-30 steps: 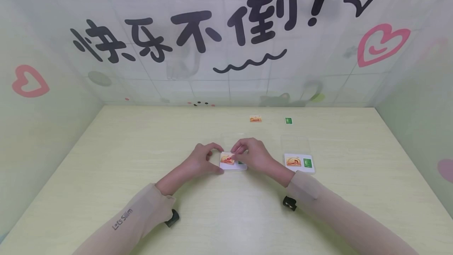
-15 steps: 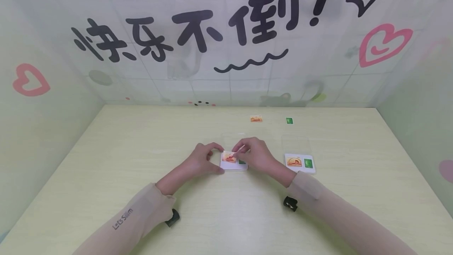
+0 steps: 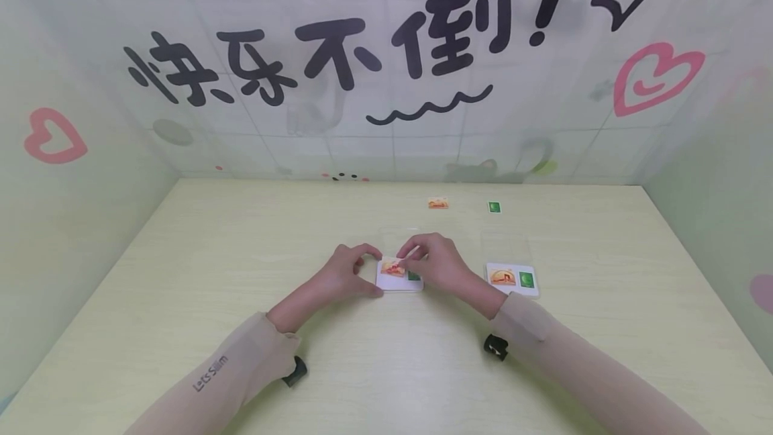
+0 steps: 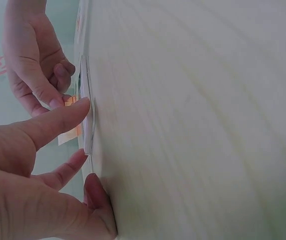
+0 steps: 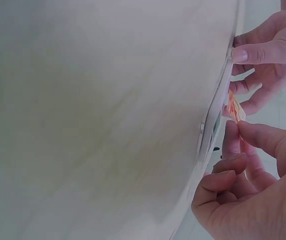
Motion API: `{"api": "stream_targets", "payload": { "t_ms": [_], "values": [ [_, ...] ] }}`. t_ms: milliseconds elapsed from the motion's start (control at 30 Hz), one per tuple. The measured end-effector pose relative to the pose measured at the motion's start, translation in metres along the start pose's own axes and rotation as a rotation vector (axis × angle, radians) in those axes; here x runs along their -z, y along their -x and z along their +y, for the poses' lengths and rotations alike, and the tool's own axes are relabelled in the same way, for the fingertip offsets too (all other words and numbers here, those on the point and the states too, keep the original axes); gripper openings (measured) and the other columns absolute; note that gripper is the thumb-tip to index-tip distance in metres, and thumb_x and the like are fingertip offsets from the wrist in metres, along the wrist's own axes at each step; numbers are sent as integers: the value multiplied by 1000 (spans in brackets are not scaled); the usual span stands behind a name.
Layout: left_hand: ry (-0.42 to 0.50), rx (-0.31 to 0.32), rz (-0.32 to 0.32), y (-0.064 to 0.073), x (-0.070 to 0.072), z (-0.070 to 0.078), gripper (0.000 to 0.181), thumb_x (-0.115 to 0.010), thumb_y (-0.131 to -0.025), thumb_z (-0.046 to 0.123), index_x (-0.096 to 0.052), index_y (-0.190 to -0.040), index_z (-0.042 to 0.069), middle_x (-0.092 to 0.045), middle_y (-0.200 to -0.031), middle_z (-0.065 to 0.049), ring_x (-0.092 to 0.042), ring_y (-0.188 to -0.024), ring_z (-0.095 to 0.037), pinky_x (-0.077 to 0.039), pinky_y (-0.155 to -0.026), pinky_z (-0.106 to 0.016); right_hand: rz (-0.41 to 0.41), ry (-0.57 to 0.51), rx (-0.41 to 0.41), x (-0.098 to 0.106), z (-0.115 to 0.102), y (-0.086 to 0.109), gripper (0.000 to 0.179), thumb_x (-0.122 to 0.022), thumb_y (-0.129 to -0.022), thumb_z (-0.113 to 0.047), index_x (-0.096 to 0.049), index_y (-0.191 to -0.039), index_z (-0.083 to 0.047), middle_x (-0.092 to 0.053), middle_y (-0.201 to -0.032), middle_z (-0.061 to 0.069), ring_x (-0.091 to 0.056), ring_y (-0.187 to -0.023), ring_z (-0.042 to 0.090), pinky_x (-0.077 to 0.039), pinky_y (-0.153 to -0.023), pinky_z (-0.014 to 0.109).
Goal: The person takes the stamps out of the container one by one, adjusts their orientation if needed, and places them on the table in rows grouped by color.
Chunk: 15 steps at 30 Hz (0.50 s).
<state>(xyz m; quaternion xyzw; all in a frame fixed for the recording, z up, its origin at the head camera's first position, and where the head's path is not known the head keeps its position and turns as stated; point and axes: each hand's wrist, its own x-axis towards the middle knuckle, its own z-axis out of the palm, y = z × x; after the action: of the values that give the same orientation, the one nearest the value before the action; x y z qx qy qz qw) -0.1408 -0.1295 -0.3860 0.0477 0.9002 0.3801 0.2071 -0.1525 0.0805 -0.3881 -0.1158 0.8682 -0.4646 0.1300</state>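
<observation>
My right hand [image 3: 436, 262] pinches an orange picture stamp [image 3: 392, 268] between thumb and index finger at its right side. The stamp is tilted over a white card [image 3: 400, 284] in a clear plastic case whose transparent lid [image 3: 389, 230] lies opened behind. Partly covered by my right fingers, a green stamp [image 3: 413, 276] is on the card's right. My left hand [image 3: 347, 272] holds the case's left side, thumb at the front edge and index finger at the back corner. In the right wrist view, the orange stamp [image 5: 236, 108] stands away from the card, its edge between the fingertips.
To the right, a second opened case holds a white card [image 3: 504, 288] with an orange stamp [image 3: 502, 277] and a green stamp [image 3: 527, 280]. Farther back on the table lie a loose orange stamp [image 3: 438, 203] and a loose green stamp [image 3: 494, 207]. Printed walls enclose the table.
The orange stamp has shifted slightly right and back over the card with my right hand's pinch. My left hand stays in place at the case.
</observation>
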Motion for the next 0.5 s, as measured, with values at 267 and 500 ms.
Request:
{"api": "stream_targets", "payload": {
  "t_ms": [267, 500],
  "values": [
    [-14, -5, -5, -1, 1, -1, 58, -91, -82, 12, -64, -133, 13, -48, -124, -19, -46, -113, -31, -46, -91, -45, -3, 15, -18, 3, -3, -1, 6, -75, -97, -5, -79, -102, -5, -77, -98, 7, -68, -89, 19, -49, -70, 25],
    [-28, -7, -16, -1, 1, -1, 54, -90, -84, 14, -64, -132, 16, -45, -120, -17, -44, -110, -30, -44, -88, -42, -4, 18, -22, 5, -2, -2, 7, -74, -98, -5, -78, -103, -4, -77, -100, 9, -69, -91, 20, -50, -72, 26]
  ]
}}
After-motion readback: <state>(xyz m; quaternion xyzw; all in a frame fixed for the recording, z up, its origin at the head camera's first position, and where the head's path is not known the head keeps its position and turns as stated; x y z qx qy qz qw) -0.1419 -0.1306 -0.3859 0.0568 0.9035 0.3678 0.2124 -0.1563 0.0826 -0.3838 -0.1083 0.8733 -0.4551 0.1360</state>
